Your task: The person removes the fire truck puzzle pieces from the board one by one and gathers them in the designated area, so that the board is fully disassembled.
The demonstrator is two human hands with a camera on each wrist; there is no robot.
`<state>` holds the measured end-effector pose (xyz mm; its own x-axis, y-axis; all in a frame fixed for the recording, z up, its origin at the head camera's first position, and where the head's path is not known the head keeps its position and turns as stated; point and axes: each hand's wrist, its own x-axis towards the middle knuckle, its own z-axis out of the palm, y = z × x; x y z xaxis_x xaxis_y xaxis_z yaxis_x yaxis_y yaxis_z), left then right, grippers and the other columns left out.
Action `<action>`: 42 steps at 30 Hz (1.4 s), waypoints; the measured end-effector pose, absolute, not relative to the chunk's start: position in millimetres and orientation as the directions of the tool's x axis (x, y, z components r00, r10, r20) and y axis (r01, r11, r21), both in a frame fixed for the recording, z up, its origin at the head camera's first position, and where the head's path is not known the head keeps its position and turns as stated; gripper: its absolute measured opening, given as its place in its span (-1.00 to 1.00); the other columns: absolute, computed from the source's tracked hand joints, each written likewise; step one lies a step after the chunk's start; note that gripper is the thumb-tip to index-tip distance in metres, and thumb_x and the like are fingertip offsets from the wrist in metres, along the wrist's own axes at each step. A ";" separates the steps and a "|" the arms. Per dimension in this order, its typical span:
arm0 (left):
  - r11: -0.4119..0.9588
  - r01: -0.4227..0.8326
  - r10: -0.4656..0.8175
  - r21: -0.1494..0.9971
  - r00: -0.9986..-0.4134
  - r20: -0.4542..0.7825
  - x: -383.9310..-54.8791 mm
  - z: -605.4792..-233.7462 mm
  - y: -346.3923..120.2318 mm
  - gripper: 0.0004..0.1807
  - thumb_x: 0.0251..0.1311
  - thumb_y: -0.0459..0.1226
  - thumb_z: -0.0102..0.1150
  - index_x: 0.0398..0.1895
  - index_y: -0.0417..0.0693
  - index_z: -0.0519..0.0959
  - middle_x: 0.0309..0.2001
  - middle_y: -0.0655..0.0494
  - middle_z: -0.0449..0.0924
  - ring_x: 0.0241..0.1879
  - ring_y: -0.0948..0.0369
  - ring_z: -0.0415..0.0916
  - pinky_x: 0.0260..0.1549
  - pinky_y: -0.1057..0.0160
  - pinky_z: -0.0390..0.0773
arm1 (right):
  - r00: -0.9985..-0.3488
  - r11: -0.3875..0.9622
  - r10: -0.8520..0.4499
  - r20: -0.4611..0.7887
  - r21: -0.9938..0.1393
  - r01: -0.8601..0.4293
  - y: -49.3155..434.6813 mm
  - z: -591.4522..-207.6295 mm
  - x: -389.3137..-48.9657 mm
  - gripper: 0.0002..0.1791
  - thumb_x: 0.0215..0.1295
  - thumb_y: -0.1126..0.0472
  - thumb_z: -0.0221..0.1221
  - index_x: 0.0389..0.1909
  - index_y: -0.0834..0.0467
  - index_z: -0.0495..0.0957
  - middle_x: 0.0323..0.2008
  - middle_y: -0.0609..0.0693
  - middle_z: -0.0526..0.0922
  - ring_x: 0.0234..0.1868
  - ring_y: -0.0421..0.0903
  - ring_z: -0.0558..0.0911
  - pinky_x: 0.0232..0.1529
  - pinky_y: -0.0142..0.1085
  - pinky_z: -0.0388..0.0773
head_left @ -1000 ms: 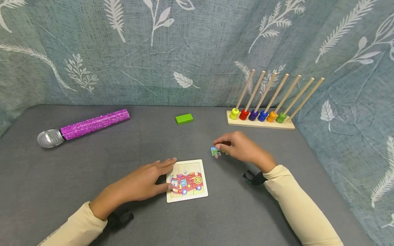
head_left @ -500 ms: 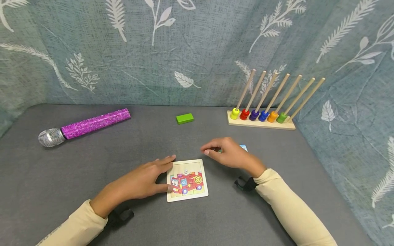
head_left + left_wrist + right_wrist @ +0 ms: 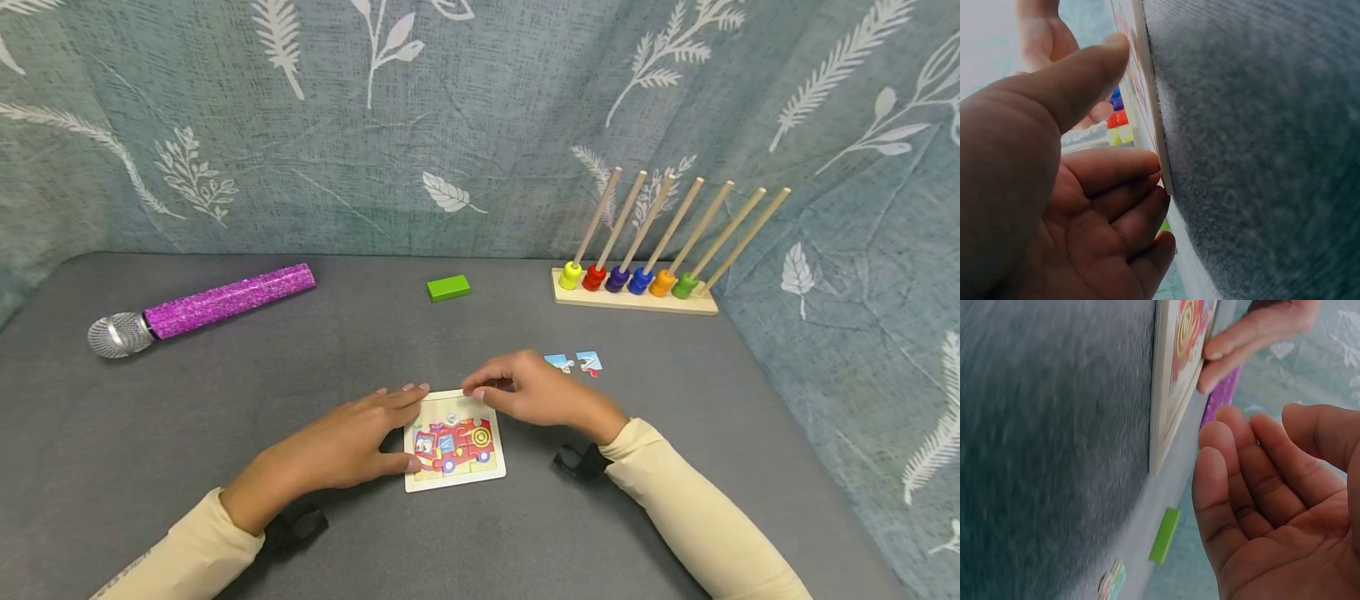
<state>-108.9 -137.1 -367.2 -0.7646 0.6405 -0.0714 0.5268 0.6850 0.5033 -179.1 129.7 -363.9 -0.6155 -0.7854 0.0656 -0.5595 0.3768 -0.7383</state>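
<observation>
A small square wooden jigsaw puzzle tray lies on the grey table, with a red fire truck pictured on its fitted pieces. Bare wood shows along the tray's upper part. My left hand rests on the tray's left side, thumb on the face and fingertips at the far corner. Over the tray's upper right corner is my right hand, its fingers loosely bent and nothing showing between thumb and fingers in the right wrist view. Loose puzzle pieces lie behind it; another puzzle piece shows in the right wrist view.
A green block lies toward the back. At the back right stands a bead stacker with upright wooden pegs and coloured beads. A purple glittery microphone lies at the left. A leaf-patterned cloth hangs behind the table.
My right hand has moved left and nearer, from the loose pieces to the tray's upper right corner, uncovering pieces behind it. The left hand has stayed on the tray.
</observation>
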 end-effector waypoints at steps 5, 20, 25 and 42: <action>0.682 0.526 0.641 0.508 -0.764 -0.069 -109.5 -368.0 -137.0 -0.16 0.19 0.03 0.29 0.38 -0.31 0.29 0.43 -0.13 0.17 0.39 -0.08 0.15 0.32 -0.10 0.13 | -0.569 0.362 -0.822 0.034 -0.740 -0.567 123.9 -364.5 -175.9 -0.75 0.37 0.32 0.13 0.00 0.23 0.66 -0.11 -0.06 0.70 -0.21 -0.29 0.61 -0.17 -0.35 0.57; 0.680 0.545 0.654 0.490 -0.753 -0.070 -111.1 -367.5 -134.9 -0.18 0.17 -0.03 0.33 0.38 -0.29 0.29 0.43 -0.12 0.19 0.39 -0.08 0.14 0.33 -0.09 0.13 | -0.511 0.330 -0.859 -0.021 -0.786 -0.523 110.0 -361.3 -175.6 -0.72 0.35 0.31 0.15 0.04 0.25 0.64 -0.04 -0.03 0.69 -0.10 -0.30 0.63 -0.05 -0.40 0.55; 0.683 0.557 0.657 0.473 -0.751 -0.065 -110.3 -367.7 -134.6 -0.20 0.16 -0.03 0.34 0.36 -0.32 0.32 0.42 -0.12 0.21 0.38 -0.09 0.16 0.32 -0.10 0.14 | -0.471 0.320 -0.881 -0.038 -0.782 -0.535 105.2 -362.9 -175.1 -0.73 0.34 0.33 0.16 0.02 0.27 0.64 -0.04 0.00 0.69 -0.10 -0.34 0.61 -0.04 -0.42 0.54; 0.696 0.561 0.655 0.448 -0.752 -0.076 -107.1 -366.3 -134.9 -0.21 0.19 -0.04 0.32 0.37 -0.31 0.31 0.42 -0.13 0.20 0.38 -0.07 0.17 0.32 -0.12 0.13 | -0.431 0.326 -0.900 -0.068 -0.761 -0.561 97.8 -363.3 -174.8 -0.73 0.37 0.37 0.10 0.03 0.28 0.64 -0.05 -0.01 0.69 -0.06 -0.32 0.60 -0.01 -0.45 0.51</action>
